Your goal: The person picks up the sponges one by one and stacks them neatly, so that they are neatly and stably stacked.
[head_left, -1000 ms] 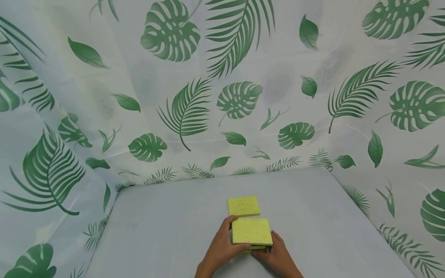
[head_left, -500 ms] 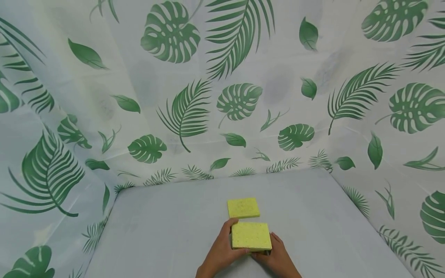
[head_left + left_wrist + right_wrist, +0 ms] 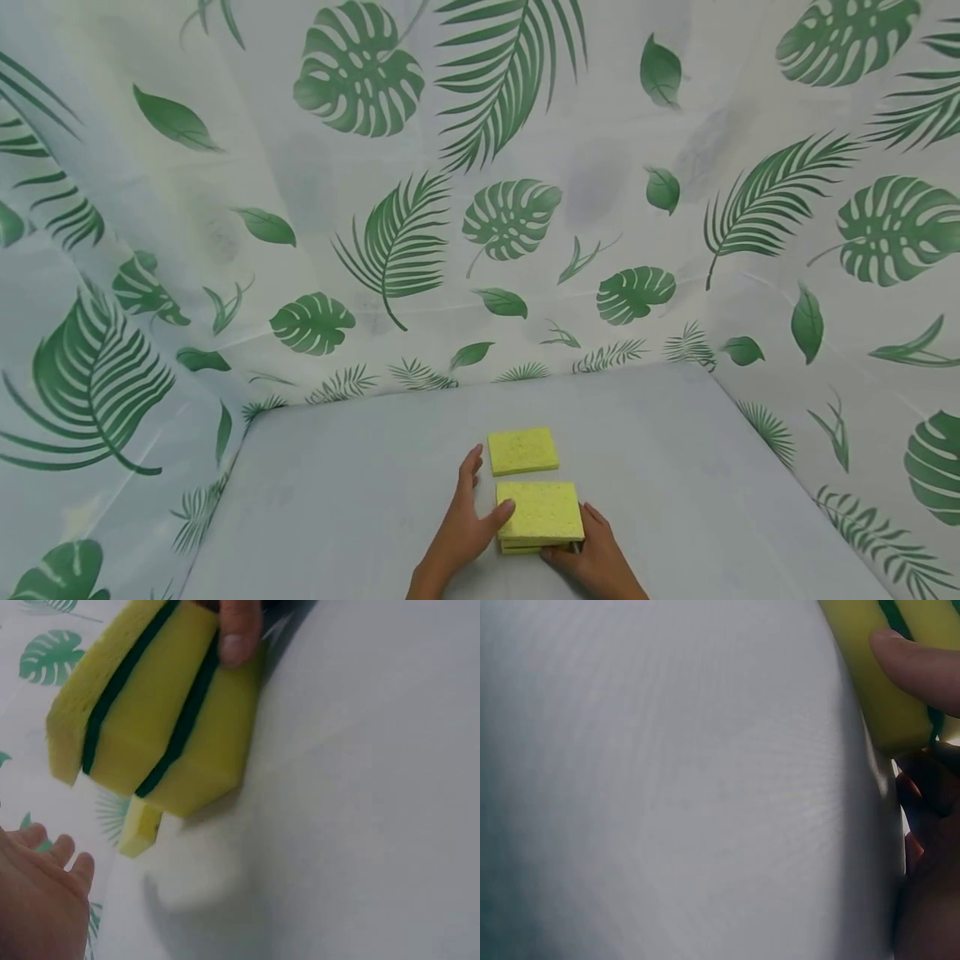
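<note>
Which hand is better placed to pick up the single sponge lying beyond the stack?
Probably the left hand: it is open and near the single sponge, while the right hand grips the stack.

Pale, smooth tabletop (image 3: pixel 337 492). White sheeting (image 3: pixel 585 308) rises behind its far edge and along both sides, faintly creased. Print in green: split leaves (image 3: pixel 636 295), feathery fronds (image 3: pixel 405 242), plain single leaves (image 3: pixel 662 73). Dull greyish blotches on back panel.

From here I see the left hand (image 3: pixel 462 525) has let go of the sponge stack (image 3: pixel 543 512). Its fingers, curled round one side before, now stretch away.
</note>
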`<action>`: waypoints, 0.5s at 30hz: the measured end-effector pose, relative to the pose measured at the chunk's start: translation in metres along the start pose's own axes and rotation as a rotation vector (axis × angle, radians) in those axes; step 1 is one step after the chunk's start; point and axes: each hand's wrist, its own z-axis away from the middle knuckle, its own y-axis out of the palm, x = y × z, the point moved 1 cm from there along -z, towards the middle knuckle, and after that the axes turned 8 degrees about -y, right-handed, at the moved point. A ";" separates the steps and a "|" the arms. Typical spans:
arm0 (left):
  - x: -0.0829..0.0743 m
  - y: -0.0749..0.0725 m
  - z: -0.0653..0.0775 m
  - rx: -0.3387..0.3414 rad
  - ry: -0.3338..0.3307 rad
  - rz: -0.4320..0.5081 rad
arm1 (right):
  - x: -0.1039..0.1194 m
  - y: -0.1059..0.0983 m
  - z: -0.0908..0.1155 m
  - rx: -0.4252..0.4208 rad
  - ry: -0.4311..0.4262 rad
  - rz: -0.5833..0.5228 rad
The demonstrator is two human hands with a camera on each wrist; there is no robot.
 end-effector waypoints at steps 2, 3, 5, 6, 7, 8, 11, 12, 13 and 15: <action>0.000 -0.006 -0.007 -0.033 0.024 0.010 | 0.000 -0.001 0.001 0.011 0.021 0.001; -0.001 -0.009 -0.010 -0.051 0.038 0.011 | 0.000 -0.001 0.001 0.015 0.028 -0.001; -0.001 -0.015 -0.017 -0.085 0.063 0.018 | 0.000 -0.001 0.001 0.023 0.037 -0.011; 0.000 -0.018 -0.021 -0.102 0.073 0.020 | 0.001 -0.001 0.001 0.024 0.038 -0.012; 0.001 -0.021 -0.025 -0.117 0.072 0.025 | 0.001 -0.001 0.000 0.025 0.038 -0.013; 0.002 -0.024 -0.028 -0.129 0.077 0.032 | 0.001 -0.001 0.000 0.025 0.038 -0.015; 0.006 -0.032 -0.038 -0.158 0.088 0.059 | 0.002 0.000 0.000 0.025 0.042 -0.007; 0.007 -0.033 -0.041 -0.166 0.088 0.062 | 0.002 0.000 0.000 0.024 0.046 -0.005; 0.009 -0.035 -0.044 -0.169 0.082 0.070 | 0.002 0.000 0.000 0.023 0.050 -0.001; 0.012 -0.035 -0.048 -0.176 0.066 0.070 | 0.002 0.000 0.001 0.021 0.059 0.005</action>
